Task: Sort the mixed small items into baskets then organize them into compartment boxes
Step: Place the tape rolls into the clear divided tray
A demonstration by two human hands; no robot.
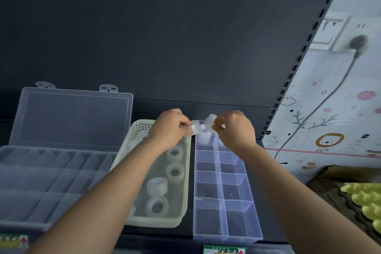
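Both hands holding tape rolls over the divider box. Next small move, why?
Probably the left hand should lower its tape roll into the empty cell next to the stored roll in the compartment box. The right hand pinches a second roll above it, and four wait in the basket.

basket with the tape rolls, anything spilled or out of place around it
Nothing stands out: four visible tape rolls lie loose inside the basket, none spilled beside it. Left hand and right hand each hold another roll.
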